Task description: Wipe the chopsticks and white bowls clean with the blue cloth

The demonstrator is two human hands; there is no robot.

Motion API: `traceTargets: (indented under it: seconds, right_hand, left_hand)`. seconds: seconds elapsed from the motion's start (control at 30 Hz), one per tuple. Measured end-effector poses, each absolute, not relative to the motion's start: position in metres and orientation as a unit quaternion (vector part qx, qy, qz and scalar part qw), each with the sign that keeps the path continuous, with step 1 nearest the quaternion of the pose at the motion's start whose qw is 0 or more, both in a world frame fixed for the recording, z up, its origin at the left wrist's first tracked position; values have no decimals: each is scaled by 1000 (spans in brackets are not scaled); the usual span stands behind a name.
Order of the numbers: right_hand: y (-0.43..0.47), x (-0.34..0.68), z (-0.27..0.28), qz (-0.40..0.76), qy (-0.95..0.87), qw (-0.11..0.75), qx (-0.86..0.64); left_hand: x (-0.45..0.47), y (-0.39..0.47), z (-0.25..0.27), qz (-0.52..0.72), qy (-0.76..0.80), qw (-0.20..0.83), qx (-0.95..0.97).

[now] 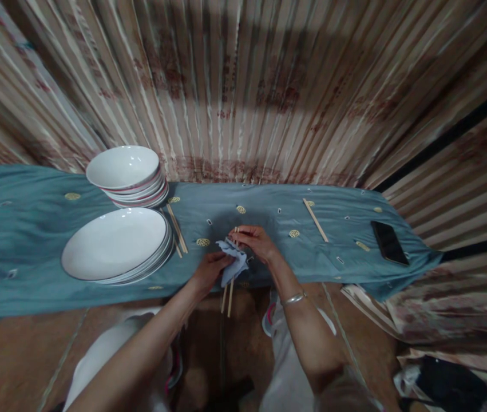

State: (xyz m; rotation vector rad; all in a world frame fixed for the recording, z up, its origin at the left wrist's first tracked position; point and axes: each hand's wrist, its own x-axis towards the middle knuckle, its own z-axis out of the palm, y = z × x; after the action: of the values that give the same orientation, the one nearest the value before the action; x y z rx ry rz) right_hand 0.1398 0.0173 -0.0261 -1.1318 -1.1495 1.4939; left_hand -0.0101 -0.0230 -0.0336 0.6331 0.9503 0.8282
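Between my hands, over the front edge of the table, is a pair of wooden chopsticks (228,300) with a light blue cloth (235,266) bunched around its middle. My left hand (209,271) is closed on the cloth from the left. Near the chopsticks' upper ends, my right hand (255,241) grips them with bent fingers. The chopsticks' lower ends stick out below the cloth, past the table edge. Their middle is hidden by the cloth.
Left of my hands stand a stack of white bowls (123,166) and a stack of white plates (117,243). Beside them lie more chopsticks (177,229). To the right are another chopstick (315,220) and a black phone (389,242) on the green-blue tablecloth (269,214). Pleated curtains (243,114) hang behind.
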Motion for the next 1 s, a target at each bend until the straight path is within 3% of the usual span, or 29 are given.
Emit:
traceTargets:
  seconds: [0.73, 1.0]
  right_hand:
    - [30, 191, -18, 502, -375, 585, -515]
    - [26, 189, -19, 551, -389, 543, -500]
  left_hand:
    - [-8, -50, -48, 264, 423, 809, 311]
    - [-9, -45, -45, 274, 414, 805, 325]
